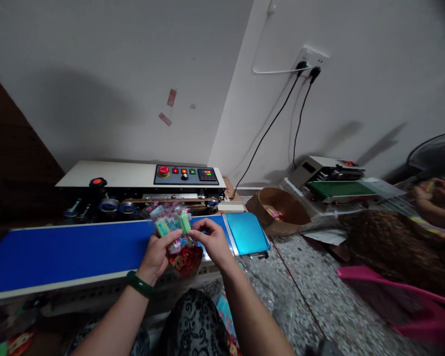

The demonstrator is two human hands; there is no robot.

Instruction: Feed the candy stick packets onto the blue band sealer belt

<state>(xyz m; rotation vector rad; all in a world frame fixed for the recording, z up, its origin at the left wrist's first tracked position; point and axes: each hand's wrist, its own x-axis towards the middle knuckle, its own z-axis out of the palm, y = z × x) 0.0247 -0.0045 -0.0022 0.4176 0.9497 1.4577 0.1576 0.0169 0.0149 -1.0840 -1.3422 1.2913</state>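
My left hand [158,253], with a green bangle on its wrist, is closed around a bunch of small clear plastic packets [163,225] with green and pink contents. My right hand [210,238] pinches the lower end of one packet [184,221] at the right side of the bunch. Below the fingers hangs a red printed bag [187,260] with a cartoon face; how it is held is hidden. Both hands are over the front edge of the blue conveyor belt [77,249] of a band sealing machine [133,175].
The sealer's control panel [185,174] has a red knob and lit digits. To the right stand a round cardboard box [259,210] with small colourful pieces inside and a second machine with a green belt [341,190]. Another person's hands [435,190] and a pink chair [400,301] are at far right.
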